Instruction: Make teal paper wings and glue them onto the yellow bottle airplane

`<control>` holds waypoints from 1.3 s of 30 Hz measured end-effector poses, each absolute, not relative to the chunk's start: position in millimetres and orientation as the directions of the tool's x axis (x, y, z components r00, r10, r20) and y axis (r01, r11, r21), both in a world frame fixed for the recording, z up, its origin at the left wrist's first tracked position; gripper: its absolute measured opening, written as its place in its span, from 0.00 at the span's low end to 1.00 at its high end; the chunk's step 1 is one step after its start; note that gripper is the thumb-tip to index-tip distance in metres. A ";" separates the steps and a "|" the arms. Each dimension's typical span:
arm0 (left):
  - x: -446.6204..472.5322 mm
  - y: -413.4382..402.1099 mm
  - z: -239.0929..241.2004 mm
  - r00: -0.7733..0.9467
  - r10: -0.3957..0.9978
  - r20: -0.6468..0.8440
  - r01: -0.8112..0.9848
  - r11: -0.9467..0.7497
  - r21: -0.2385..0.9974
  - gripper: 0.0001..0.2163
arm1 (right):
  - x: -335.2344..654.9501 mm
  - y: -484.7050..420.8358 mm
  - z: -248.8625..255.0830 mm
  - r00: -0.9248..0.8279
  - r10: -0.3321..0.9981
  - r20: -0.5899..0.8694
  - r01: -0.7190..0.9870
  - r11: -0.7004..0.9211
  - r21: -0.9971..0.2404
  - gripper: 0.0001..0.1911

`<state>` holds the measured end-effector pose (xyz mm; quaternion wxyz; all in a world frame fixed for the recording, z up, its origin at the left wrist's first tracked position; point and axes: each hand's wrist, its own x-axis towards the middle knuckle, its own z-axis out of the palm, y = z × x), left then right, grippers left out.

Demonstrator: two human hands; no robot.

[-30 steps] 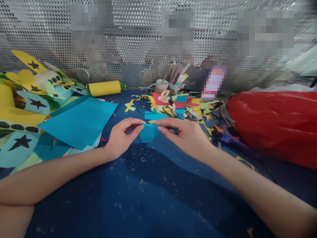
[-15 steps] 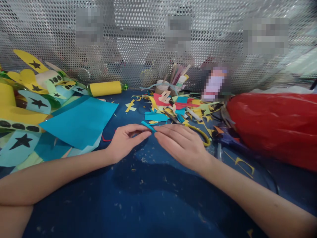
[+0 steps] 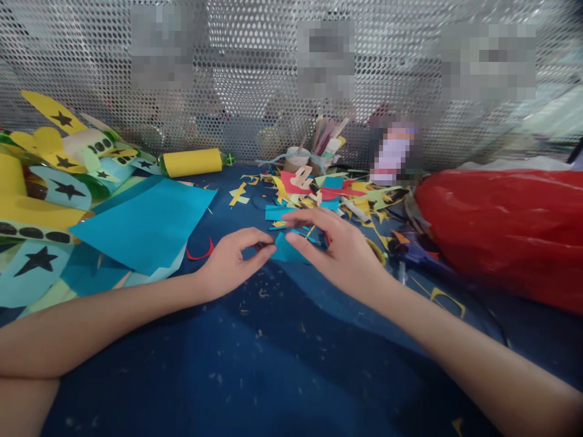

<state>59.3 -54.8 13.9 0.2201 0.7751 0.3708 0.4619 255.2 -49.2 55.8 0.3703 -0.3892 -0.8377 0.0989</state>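
Note:
A small piece of blue paper (image 3: 290, 250) stretches between my hands above the dark blue table (image 3: 255, 364). My left hand (image 3: 237, 258) pinches its left edge between thumb and fingers. Over the paper's right side, my right hand (image 3: 339, 255) is open, its thumb apart from its fingers and the thumb tip overlapping the paper. Whether that thumb presses on the paper I cannot tell. Behind the fingers lies another blue paper strip (image 3: 275, 212). Yellow-handled scissors (image 3: 379, 250) are partly hidden by my right hand.
Coloured scraps (image 3: 339, 189) lie in a heap behind my hands. On the left are blue sheets (image 3: 150, 224) and paper-covered bottle planes (image 3: 40, 206). A yellow-wrapped bottle (image 3: 194, 162) and a cup of sticks (image 3: 298, 159) stand by the perforated screen (image 3: 255, 67). Right: a red bag (image 3: 505, 230).
The blue paper, narrow and rolled or folded before, now shows a wider face. My right hand has lifted and opened its fingers, while my left hand stays almost in place.

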 end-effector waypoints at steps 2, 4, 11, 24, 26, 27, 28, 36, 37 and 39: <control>59.0 -54.8 12.8 0.334 0.753 0.567 0.393 -0.658 0.642 0.04 | 254.7 -47.5 55.0 -0.432 0.774 0.463 0.550 0.633 -0.545 0.08; 58.5 -54.4 11.6 0.317 0.769 0.555 0.397 -0.639 0.659 0.04 | 254.1 -45.3 53.2 -0.414 0.811 0.414 0.521 0.584 -0.622 0.07; 57.3 -50.8 10.7 0.228 0.866 0.445 0.240 -0.493 0.836 0.07 | 255.6 -37.3 48.6 -0.315 0.891 0.327 0.365 0.431 -0.825 0.10; 56.7 -45.7 8.0 0.040 0.941 0.337 0.014 -0.338 0.941 0.07 | 256.5 -30.8 40.1 -0.263 0.941 0.213 0.224 0.274 -0.935 0.12; 57.2 -46.4 9.1 0.020 0.940 0.341 0.024 -0.341 0.940 0.06 | 256.8 -30.0 38.7 -0.270 0.936 0.225 0.234 0.291 -0.928 0.12; 57.3 -46.8 9.9 0.013 0.937 0.349 0.039 -0.349 0.936 0.06 | 256.9 -30.0 38.5 -0.273 0.930 0.247 0.245 0.316 -0.917 0.12; 57.2 -47.3 10.7 0.010 0.932 0.363 0.056 -0.362 0.930 0.05 | 256.9 -30.4 38.5 -0.277 0.920 0.278 0.256 0.349 -0.901 0.12; 57.6 -53.8 14.0 0.068 0.869 0.490 0.154 -0.494 0.855 0.04 | 251.9 -46.4 42.6 -0.354 0.805 0.476 0.404 0.591 -0.698 0.09; 57.8 -54.6 14.2 0.085 0.862 0.500 0.146 -0.507 0.850 0.04 | 251.2 -48.5 43.3 -0.347 0.802 0.486 0.436 0.597 -0.674 0.07; 57.7 -55.5 14.7 0.124 0.845 0.520 0.126 -0.534 0.836 0.06 | 250.2 -51.9 44.8 -0.338 0.793 0.506 0.478 0.608 -0.634 0.05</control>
